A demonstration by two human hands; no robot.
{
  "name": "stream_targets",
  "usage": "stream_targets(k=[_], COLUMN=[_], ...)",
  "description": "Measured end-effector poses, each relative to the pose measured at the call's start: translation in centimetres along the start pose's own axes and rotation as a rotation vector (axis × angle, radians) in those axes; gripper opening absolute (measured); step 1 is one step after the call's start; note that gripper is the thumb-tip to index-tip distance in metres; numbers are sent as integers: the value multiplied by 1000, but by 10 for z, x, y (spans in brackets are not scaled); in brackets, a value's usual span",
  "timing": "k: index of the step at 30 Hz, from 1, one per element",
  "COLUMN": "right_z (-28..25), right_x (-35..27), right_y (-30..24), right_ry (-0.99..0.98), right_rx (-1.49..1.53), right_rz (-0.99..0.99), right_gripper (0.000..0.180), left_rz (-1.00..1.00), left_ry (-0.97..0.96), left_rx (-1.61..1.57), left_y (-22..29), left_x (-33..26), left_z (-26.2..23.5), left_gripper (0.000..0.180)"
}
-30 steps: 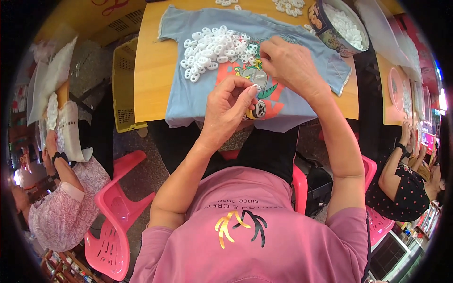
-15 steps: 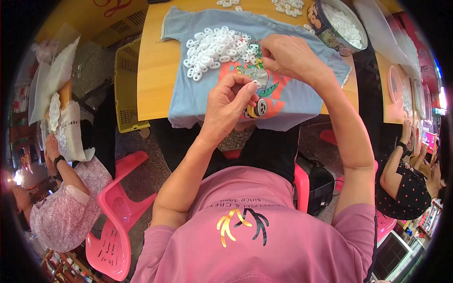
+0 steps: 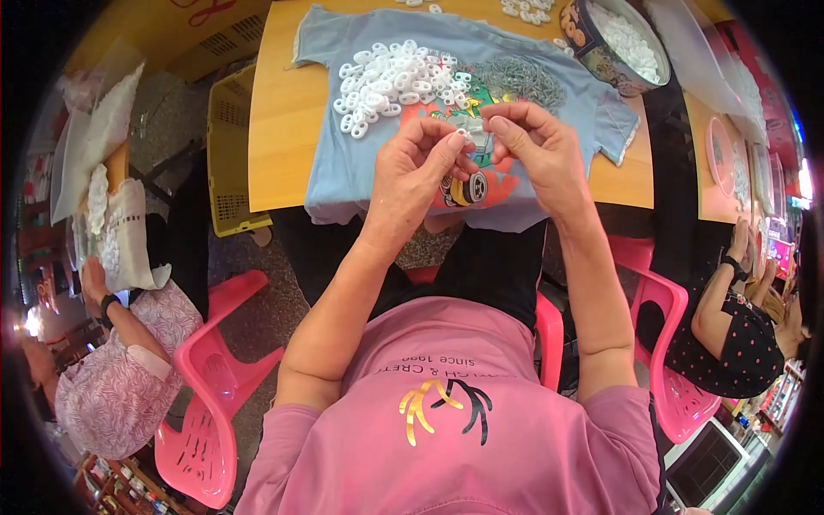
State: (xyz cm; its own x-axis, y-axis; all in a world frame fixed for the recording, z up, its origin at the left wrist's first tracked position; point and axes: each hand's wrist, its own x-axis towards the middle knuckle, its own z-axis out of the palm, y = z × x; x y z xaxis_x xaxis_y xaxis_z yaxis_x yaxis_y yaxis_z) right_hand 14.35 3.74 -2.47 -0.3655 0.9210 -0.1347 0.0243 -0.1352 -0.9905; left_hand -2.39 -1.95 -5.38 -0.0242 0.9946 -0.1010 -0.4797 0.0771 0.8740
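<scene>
L hand point(image 3: 418, 165) has a narrow pinch on small white pc point(image 3: 464, 133); R hand point(image 3: 545, 156) is just beside it at ~3 o'clock, tips narrow (can't tell if holding anything, too small). Step in hand looks like lining up the 2 pinches, so next move prob calls for steady fine alignmt. White pile point(image 3: 397, 81) ~10 o'clock of hands, grey pile point(image 3: 528, 79) ~1-2, both on blue shirt point(image 3: 350, 176).

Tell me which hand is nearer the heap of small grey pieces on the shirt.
Right. The right hand is just on the near side of the grey heap; the left hand is farther off, to its lower left.
</scene>
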Motion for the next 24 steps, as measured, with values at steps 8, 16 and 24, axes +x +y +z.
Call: stream_targets(k=[8,16,24], right_z=[16,25,29], right_x=[-18,-28,-31], right_y=[6,2,-2], right_ry=[44,12,-5], right_rx=[256,444,456], right_rz=[14,37,-2], right_gripper=[20,20,20], left_rz=[26,26,52], left_ry=[-2,8,17], left_rx=[153,162,178], left_y=[18,34,37], left_x=[-11,-25,-29], left_z=[16,25,26], left_gripper=[13,11,13])
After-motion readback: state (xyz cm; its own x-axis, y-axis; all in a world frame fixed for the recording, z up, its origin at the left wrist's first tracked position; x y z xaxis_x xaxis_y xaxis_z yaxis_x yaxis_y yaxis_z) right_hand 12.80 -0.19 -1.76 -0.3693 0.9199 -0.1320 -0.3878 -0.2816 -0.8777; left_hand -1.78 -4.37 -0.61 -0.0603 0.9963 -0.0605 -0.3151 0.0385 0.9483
